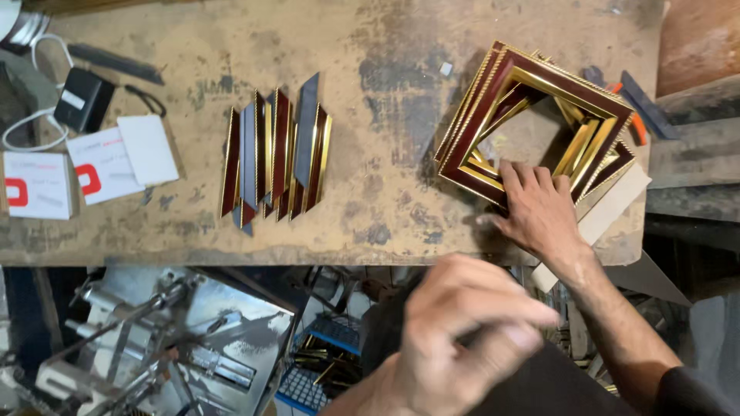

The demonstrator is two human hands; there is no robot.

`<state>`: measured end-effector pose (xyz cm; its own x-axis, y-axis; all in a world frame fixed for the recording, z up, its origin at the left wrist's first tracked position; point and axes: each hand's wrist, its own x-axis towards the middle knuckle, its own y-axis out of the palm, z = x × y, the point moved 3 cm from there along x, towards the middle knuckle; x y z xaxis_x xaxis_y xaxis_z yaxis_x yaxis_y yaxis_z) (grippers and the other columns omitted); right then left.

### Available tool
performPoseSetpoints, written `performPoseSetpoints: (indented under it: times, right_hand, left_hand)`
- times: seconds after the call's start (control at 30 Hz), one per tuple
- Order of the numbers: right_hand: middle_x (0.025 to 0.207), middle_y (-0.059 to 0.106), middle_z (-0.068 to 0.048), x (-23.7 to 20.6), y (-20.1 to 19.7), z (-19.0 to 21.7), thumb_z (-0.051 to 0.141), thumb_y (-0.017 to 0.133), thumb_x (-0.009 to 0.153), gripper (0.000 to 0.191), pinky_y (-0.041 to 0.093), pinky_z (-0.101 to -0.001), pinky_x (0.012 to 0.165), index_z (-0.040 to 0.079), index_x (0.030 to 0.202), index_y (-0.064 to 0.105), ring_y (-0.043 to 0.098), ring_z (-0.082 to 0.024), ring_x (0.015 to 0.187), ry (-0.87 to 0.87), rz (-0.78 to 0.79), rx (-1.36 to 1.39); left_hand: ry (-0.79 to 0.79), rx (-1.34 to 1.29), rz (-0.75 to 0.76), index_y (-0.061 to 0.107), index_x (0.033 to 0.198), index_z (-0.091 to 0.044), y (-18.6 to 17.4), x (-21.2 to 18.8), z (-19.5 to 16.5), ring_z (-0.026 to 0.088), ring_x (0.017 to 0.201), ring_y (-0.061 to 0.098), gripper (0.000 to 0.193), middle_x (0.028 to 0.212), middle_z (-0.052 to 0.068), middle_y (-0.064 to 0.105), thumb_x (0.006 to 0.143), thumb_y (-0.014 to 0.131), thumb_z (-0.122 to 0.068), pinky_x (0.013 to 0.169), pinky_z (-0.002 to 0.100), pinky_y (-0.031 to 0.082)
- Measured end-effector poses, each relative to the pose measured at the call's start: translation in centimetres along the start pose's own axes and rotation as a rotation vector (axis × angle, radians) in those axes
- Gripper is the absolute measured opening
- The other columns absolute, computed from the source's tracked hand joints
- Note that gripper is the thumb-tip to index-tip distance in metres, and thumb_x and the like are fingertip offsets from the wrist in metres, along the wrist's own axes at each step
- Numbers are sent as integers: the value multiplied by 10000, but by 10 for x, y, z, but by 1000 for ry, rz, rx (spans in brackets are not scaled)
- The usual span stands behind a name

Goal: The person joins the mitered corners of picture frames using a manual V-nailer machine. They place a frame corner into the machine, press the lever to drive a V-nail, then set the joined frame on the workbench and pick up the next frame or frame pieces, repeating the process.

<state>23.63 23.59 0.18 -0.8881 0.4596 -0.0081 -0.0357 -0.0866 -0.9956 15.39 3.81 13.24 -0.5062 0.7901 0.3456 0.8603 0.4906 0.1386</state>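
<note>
Several cut frame strips [276,154] lie well left of right hand [539,212], frames [532,123]

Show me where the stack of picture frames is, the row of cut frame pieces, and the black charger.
Stack of picture frames [493,91], head view, maroon left side.
Row of cut frame pieces [279,146], head view, middle maroon strip.
Black charger [83,98], head view, top face.

Right hand [538,209] outstretched, flat; left hand [455,339] raised, blurred, perhaps half-curled.

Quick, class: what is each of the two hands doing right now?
Left hand: fingers curled, blurred, below the bench edge; whether it holds anything cannot be told.
Right hand: open, fingers resting on the stack of frames.
</note>
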Motion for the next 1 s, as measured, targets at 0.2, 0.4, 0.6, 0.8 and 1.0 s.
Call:
performPoseSetpoints:
  times: [0.2, 0.4, 0.6, 0.8, 1.0]
  right_hand:
    - [1048, 725, -175, 7, 48, -3, 46, 754, 633, 851, 536, -456, 783, 33, 1460, 553, 718, -351, 932, 211, 272, 1]
    - [1058, 716, -217, 13, 32, -7, 13, 752, 561, 785, 565, -513, 746, 50, 1331, 606, 708, -425, 887, 253, 216, 214]
    - [1063, 738, -212, 6, 15, -31, 93, 828, 630, 777, 560, -481, 861, 76, 1376, 607, 735, -373, 963, 324, 329, 424]
    - [950, 716, -137, -18, -68, -66, 140, 941, 596, 634, 592, -413, 727, 5, 1152, 666, 680, -276, 813, 152, 365, 1053]
    - [882, 664, -160, -35, -96, -18, 255, 975, 629, 861, 525, -335, 627, -36, 1313, 540, 665, -251, 769, -44, 321, 1975]
  left_hand:
    - [247, -294, 209, 645, 1220, -125, 42, 2, -24, 175, 1064, 657, 193, 1140, 74, 648, 1040, 686, -180, 986, 330, 576]
    - [324, -246, 165, 611, 1244, -138, 9, -9, 6, 198, 1108, 631, 275, 1196, 86, 592, 999, 707, -216, 1014, 369, 575]
    - [376, -114, 77, 577, 1269, -150, 15, -6, -24, 222, 1153, 604, 360, 1252, 97, 536, 959, 728, -252, 1042, 407, 573]
    - [4, 216, -409, 543, 1293, -163, -59, 21, 32, 245, 1198, 578, 446, 1309, 109, 480, 918, 749, -287, 1070, 446, 572]
    - [-598, -325, -28, 185, 1629, -61, -72, 6, 217, 401, 1522, 331, 1244, 1636, 191, 314, 675, 893, -431, 1241, 546, 271]
